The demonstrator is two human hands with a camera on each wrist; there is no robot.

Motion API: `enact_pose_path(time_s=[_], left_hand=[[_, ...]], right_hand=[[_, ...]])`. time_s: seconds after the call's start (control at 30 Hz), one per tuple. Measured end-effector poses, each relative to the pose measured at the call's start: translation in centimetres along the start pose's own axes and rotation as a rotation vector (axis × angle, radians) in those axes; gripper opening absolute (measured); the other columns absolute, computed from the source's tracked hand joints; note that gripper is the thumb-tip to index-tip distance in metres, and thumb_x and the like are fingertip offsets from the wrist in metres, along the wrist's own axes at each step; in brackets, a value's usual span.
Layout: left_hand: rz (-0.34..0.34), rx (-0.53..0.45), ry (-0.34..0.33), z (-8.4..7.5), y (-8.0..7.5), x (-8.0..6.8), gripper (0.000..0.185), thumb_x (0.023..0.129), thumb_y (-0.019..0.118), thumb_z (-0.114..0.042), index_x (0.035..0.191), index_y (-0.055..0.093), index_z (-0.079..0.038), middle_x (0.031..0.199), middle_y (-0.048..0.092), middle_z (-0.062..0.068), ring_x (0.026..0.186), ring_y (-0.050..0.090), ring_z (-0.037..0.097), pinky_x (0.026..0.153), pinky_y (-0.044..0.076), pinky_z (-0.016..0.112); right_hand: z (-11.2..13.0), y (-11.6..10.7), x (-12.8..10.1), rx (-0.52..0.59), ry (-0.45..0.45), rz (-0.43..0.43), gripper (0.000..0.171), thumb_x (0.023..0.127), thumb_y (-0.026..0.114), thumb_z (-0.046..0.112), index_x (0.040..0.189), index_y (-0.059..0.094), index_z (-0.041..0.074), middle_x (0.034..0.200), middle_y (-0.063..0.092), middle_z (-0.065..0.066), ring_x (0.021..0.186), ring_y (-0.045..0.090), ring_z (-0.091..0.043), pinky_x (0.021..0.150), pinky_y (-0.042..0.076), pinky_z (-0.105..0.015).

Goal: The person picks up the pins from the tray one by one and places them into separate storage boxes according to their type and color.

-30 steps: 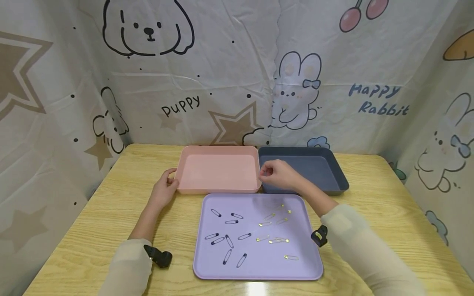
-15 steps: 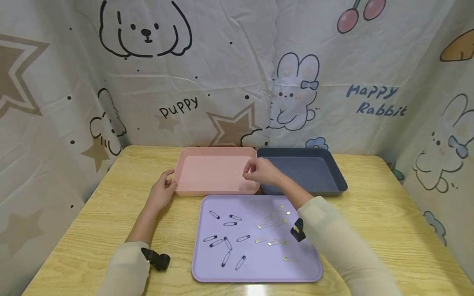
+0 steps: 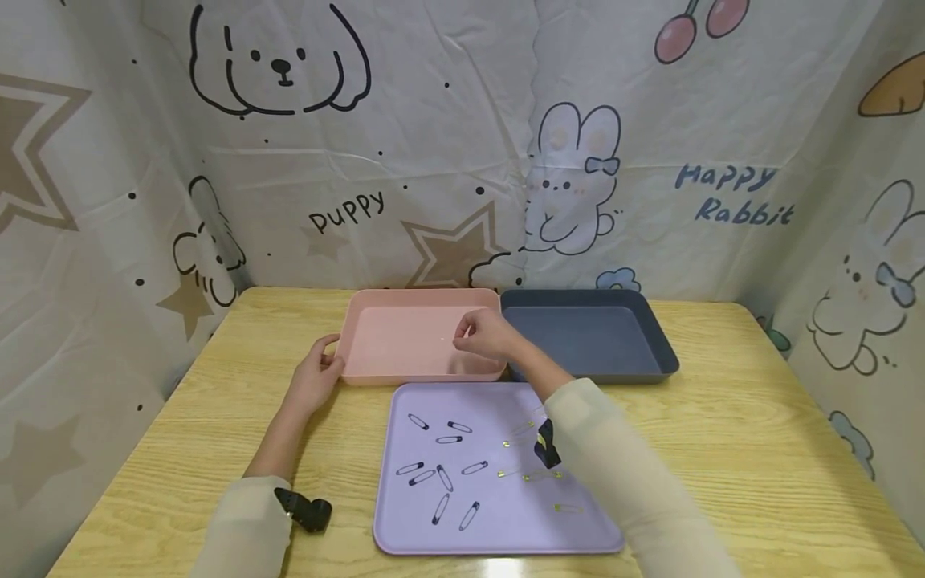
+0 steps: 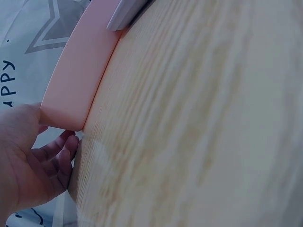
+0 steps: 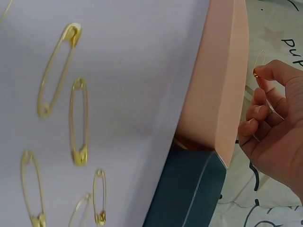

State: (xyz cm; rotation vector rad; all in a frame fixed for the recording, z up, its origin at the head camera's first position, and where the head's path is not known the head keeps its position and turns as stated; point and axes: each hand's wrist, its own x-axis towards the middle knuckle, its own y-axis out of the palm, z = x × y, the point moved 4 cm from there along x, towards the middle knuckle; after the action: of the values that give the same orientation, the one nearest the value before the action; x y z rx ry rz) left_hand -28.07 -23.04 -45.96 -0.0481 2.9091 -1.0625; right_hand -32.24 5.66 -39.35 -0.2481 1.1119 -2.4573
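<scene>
Your right hand [image 3: 486, 333] pinched a gold safety pin [image 5: 259, 61] by its head, fingertips curled, holding it above the pink tray [image 3: 390, 341], likely so it would land inside. Your left hand [image 3: 315, 377] gripped that tray's left corner, apparently steadying it on the table [image 3: 759, 433].

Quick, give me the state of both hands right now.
Left hand: grips the left edge of the pink tray.
Right hand: pinches a gold safety pin above the pink tray.
</scene>
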Motion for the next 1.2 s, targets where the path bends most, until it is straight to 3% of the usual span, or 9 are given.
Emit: enact_pose_path(time_s=[0.3, 0.97, 1.2], left_hand=[[0.005, -0.003, -0.003, 0.1, -0.1, 0.0, 0.050, 0.096, 0.039, -0.022, 0.144, 0.031, -0.010, 0.116, 0.053, 0.023, 0.106, 0.054, 0.032, 0.082, 0.045, 0.036], [0.007, -0.016, -0.009, 0.2, 0.0, 0.1, 0.050, 0.096, 0.041, -0.021, 0.144, 0.031, -0.010, 0.116, 0.052, 0.023, 0.104, 0.053, 0.030, 0.080, 0.046, 0.033], [0.003, -0.015, -0.015, 0.3, 0.0, 0.1, 0.050, 0.096, 0.041, -0.022, 0.144, 0.031, -0.011, 0.114, 0.052, 0.021, 0.102, 0.053, 0.029, 0.079, 0.045, 0.032]], right_hand=[[-0.6, 1.9, 1.2, -0.033, 0.103, -0.002, 0.009, 0.081, 0.065, 0.015, 0.079, 0.065, 0.006, 0.071, 0.054, 0.000, 0.065, 0.046, -0.012, 0.058, 0.037, -0.020], [-1.3, 4.4, 1.1, -0.048, 0.165, 0.007, 0.010, 0.081, 0.066, 0.017, 0.074, 0.062, 0.011, 0.059, 0.057, 0.003, 0.059, 0.051, -0.011, 0.057, 0.039, -0.021], [-1.5, 4.4, 1.2, -0.081, 0.168, -0.038, 0.009, 0.083, 0.065, 0.019, 0.079, 0.064, 0.010, 0.067, 0.059, 0.001, 0.064, 0.052, -0.012, 0.059, 0.039, -0.022]])
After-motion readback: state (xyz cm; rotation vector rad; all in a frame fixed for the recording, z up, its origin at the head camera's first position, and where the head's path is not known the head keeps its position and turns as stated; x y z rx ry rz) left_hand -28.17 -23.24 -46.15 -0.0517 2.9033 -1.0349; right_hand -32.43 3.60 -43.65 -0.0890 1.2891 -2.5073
